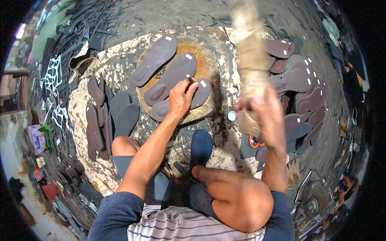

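My left hand pinches a short dark punch with a pale round top, standing over a brown-grey shoe sole. That nearest sole lies on a round wooden block, partly under my hand. Beside it on the block rest a middle sole and a far sole, each with a small white label near one end. At the right, my right hand is wrapped round a thick wooden club, raised and smeared by motion. The punch's lower tip is hidden.
Piles of brown soles lie to the right, with more brown soles at the left. Next to the block sits a small white cap. Orange-handled scissors rest near my right forearm. Dark scraps cover the far-left floor.
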### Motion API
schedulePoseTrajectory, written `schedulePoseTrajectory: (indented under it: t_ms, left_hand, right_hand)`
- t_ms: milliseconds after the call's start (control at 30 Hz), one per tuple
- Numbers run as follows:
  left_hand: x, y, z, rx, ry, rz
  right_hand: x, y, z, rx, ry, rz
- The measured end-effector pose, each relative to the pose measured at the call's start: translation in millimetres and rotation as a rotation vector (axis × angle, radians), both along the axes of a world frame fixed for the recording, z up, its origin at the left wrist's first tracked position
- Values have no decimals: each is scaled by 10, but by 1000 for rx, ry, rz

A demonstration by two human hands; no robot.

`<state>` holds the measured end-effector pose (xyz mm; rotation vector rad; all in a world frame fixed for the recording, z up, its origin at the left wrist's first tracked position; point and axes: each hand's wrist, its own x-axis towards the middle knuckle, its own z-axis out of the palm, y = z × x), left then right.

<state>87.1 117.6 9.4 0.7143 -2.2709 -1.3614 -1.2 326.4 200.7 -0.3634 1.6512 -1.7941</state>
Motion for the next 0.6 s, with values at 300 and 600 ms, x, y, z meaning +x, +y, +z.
schedulePoseTrajectory:
  t_ms: [300, 600]
  left_hand:
    - [-45, 11, -326, -366, -66, -229]
    - [-410, -380, 99, 485, 172, 285]
  right_hand:
    - [121, 357, -1324, 367, 441, 326]
    - [326, 482, -1874, 314, -174, 207]
